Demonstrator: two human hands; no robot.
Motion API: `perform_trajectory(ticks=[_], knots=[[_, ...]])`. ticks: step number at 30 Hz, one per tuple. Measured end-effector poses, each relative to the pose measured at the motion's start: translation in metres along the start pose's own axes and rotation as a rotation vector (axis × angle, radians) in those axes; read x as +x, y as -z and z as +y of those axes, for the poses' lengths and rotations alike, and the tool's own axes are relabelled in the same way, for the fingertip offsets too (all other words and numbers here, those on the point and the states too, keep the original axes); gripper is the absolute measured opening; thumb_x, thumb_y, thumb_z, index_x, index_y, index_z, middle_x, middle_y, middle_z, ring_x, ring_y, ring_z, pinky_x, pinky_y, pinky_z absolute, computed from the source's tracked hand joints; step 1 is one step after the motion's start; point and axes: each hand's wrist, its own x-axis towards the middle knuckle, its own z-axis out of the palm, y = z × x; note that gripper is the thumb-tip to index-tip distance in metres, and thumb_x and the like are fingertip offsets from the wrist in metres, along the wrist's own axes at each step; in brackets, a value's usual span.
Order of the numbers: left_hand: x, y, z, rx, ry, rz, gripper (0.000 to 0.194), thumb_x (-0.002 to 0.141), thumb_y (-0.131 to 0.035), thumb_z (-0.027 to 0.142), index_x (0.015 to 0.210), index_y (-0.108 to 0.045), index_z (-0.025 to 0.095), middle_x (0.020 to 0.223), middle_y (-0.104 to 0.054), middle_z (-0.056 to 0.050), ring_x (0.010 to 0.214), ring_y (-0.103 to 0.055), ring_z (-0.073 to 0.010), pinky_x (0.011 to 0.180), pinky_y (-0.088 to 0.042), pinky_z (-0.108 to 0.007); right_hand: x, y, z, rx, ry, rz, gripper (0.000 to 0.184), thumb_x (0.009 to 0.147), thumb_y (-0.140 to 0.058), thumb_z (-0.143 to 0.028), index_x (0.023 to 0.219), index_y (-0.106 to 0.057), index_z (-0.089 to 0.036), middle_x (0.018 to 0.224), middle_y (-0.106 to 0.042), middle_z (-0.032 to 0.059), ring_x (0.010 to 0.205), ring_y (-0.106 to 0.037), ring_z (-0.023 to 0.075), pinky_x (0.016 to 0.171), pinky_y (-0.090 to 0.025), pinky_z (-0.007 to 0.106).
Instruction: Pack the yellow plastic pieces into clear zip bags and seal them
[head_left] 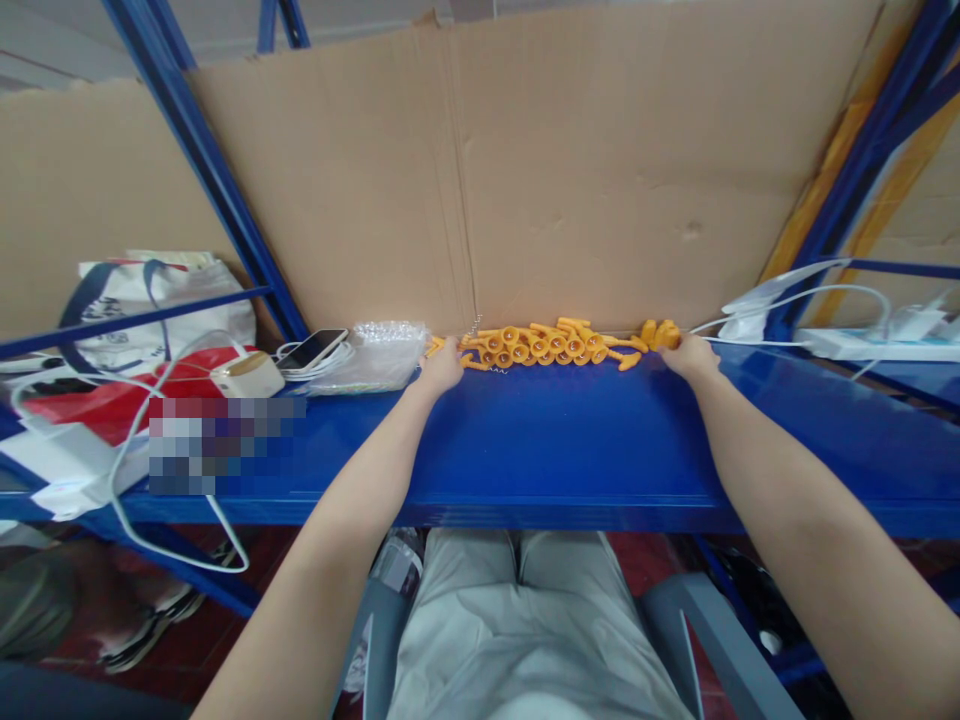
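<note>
Numerous orange tubular pieces (538, 347), heaped on blue shelf (555, 445); left hand (442, 367) and right hand (691, 358) at opposite ends (openness and hold: cannot tell).

From my remote seat I count one left hand (442, 368), one right hand (691, 357), at least ten yellow tubes (538, 347) too crowded to tally exactly, one phone (315, 349), one tote bag (161, 318).

Left hand (442, 368), right hand (691, 358), forearms (367, 485) bare; pale grey-green trousers (472, 572), loose, creased across lap.
</note>
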Motion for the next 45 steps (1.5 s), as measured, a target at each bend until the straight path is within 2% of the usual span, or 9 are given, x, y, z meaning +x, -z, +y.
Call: perform_trajectory(ticks=[3,9,13,17,22,30,36,41,45], knots=[[-0.004,0.003,0.005,-0.071,0.012,0.066,0.025,0.094,-0.043,0.020,0.118,-0.048,0.016,0.124,-0.062,-0.018,0.116,-0.060,-0.0274,0.097,-0.047,-0.044,-0.003,0.003,-0.007,-0.038,0.036,0.005,0.040,0.084,-0.060,-0.028,0.121,-0.064,-0.015,0.125,-0.065,0.0199,0.121,-0.058,0.0348,0.095,-0.047,0.046],[-0.009,0.006,0.013,-0.142,-0.198,0.204,0.020,0.090,-0.045,0.009,0.107,-0.052,0.016,0.129,-0.053,-0.015,0.118,-0.057,-0.0225,0.103,-0.046,-0.039,-0.011,0.007,-0.035,-0.105,0.228,0.055,0.039,0.087,-0.059,-0.030,0.122,-0.064,-0.014,0.123,-0.066,0.0193,0.118,-0.060,0.0319,0.094,-0.047,0.041],[-0.012,0.005,0.019,-0.143,-0.296,0.233,0.021,0.088,-0.047,0.009,0.106,-0.054,0.016,0.133,-0.048,-0.015,0.118,-0.056,-0.0242,0.104,-0.046,-0.042,-0.019,0.001,-0.057,-0.109,0.492,0.070,0.035,0.086,-0.059,-0.028,0.119,-0.066,-0.020,0.123,-0.067,0.0138,0.116,-0.061,0.0297,0.097,-0.045,0.042],[-0.015,0.002,0.024,-0.159,-0.372,0.233,0.021,0.089,-0.044,0.010,0.107,-0.054,0.016,0.134,-0.047,-0.015,0.121,-0.055,-0.0240,0.105,-0.046,-0.041,-0.034,-0.010,-0.079,-0.056,0.862,-0.049,0.035,0.084,-0.062,-0.023,0.118,-0.067,-0.017,0.124,-0.067,0.0131,0.115,-0.063,0.0281,0.099,-0.047,0.041],[-0.015,-0.001,0.028,-0.176,-0.435,0.222,0.024,0.088,-0.044,0.009,0.109,-0.054,0.018,0.131,-0.049,-0.012,0.121,-0.055,-0.0217,0.108,-0.044,-0.040,-0.053,-0.023,-0.096,0.007,1.088,-0.092,0.028,0.084,-0.062,-0.021,0.111,-0.070,-0.017,0.118,-0.070,0.0126,0.111,-0.065,0.0275,0.098,-0.050,0.042],[-0.017,-0.002,0.030,-0.161,-0.483,0.208,0.018,0.089,-0.046,0.010,0.103,-0.055,0.017,0.125,-0.053,-0.012,0.116,-0.057,-0.0213,0.104,-0.046,-0.039,-0.063,-0.027,-0.098,0.035,1.143,-0.105,0.022,0.085,-0.061,-0.025,0.105,-0.070,-0.018,0.114,-0.071,0.0129,0.106,-0.065,0.0281,0.093,-0.051,0.047],[-0.021,0.003,0.034,-0.102,-0.490,0.185,0.021,0.091,-0.045,0.013,0.107,-0.059,0.017,0.121,-0.056,-0.011,0.114,-0.058,-0.0225,0.102,-0.047,-0.040,-0.066,-0.028,-0.099,0.051,1.131,-0.112,0.029,0.087,-0.057,-0.026,0.111,-0.069,-0.014,0.116,-0.069,0.0164,0.108,-0.063,0.0294,0.095,-0.049,0.047],[-0.024,0.004,0.041,-0.042,-0.527,0.173,0.021,0.095,-0.043,0.018,0.105,-0.062,0.016,0.113,-0.060,-0.011,0.109,-0.060,-0.0233,0.100,-0.048,-0.041,-0.068,-0.025,-0.100,0.033,1.134,-0.058,0.032,0.089,-0.054,-0.027,0.117,-0.069,-0.022,0.113,-0.067,0.0116,0.101,-0.063,0.0265,0.091,-0.050,0.045],[-0.027,0.002,0.048,-0.008,-0.570,0.155,0.021,0.095,-0.044,0.019,0.104,-0.062,0.016,0.113,-0.062,-0.012,0.107,-0.061,-0.0236,0.097,-0.049,-0.038,-0.078,-0.018,-0.104,-0.025,1.140,-0.065,0.036,0.091,-0.052,-0.022,0.124,-0.066,-0.020,0.117,-0.064,0.0138,0.100,-0.062,0.0258,0.089,-0.050,0.042]])
